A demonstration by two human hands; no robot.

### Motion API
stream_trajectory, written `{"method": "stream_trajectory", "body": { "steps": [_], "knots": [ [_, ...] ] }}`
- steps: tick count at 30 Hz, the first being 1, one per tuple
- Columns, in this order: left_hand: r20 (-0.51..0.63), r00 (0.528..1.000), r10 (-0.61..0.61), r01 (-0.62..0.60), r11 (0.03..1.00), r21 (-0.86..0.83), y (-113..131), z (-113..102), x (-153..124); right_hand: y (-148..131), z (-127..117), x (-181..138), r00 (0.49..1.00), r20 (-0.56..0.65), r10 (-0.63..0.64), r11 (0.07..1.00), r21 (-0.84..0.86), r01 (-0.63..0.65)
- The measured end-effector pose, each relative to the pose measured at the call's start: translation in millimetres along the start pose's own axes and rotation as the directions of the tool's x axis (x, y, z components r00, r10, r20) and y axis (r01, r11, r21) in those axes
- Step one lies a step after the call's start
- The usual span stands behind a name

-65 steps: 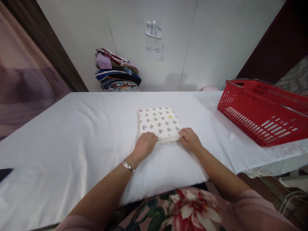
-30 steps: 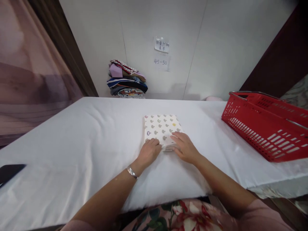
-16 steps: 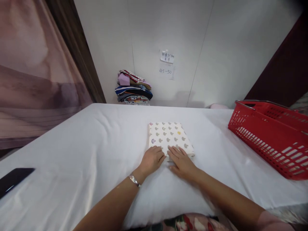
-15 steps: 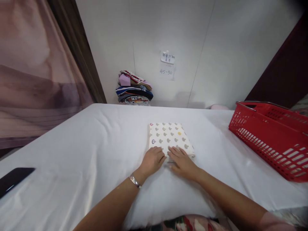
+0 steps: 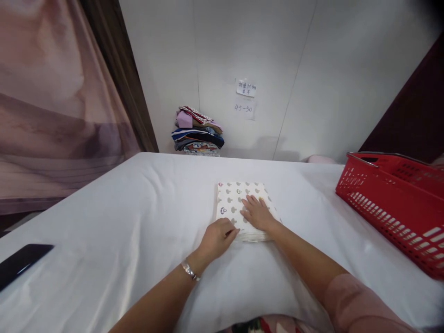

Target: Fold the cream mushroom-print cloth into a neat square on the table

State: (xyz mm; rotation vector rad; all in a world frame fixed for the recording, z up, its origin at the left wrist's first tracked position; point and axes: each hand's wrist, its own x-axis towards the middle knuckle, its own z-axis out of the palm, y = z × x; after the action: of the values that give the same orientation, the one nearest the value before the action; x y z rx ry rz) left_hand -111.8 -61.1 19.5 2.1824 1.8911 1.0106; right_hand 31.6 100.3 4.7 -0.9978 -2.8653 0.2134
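A folded white cloth printed with grey mushrooms and a few coloured ones lies in a neat rectangle on the white-covered table. My right hand rests flat on top of it, fingers spread. At the cloth's near left corner, my left hand has its fingers curled with the thumb close to them, pinching the edge. Several layers show along the near side. A silver bracelet circles my left wrist.
A red plastic basket stands on the right of the table. On the left lies a dark flat phone-like object. Behind the far edge, a stack of folded fabrics sits near the wall, below and left of paper notes.
My right hand has moved from the cloth's near edge up onto its middle right. My left hand stays at the near left corner. The view has shifted slightly.
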Motion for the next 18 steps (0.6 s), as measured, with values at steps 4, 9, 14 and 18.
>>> {"method": "stream_trajectory", "body": {
  "steps": [4,9,14,18],
  "knots": [
    [-0.126,0.991,-0.055,0.057,0.998,0.02,-3,-7,23,-2,0,-1,1.0,-0.005,0.01,1.0,-0.003,-0.01],
    [-0.076,0.989,-0.13,0.147,0.941,0.304,-22,12,50,-7,-9,-1,0.996,0.076,0.046,0.998,0.041,-0.049],
    [0.009,0.96,-0.278,0.258,0.9,0.351,-41,35,43,6,-26,19,0.987,0.154,0.047,0.994,0.089,-0.061],
    [-0.003,0.963,-0.269,0.255,0.912,0.32,-43,36,38,34,-27,42,0.983,0.055,0.173,0.985,0.007,-0.174]
  ]
}}
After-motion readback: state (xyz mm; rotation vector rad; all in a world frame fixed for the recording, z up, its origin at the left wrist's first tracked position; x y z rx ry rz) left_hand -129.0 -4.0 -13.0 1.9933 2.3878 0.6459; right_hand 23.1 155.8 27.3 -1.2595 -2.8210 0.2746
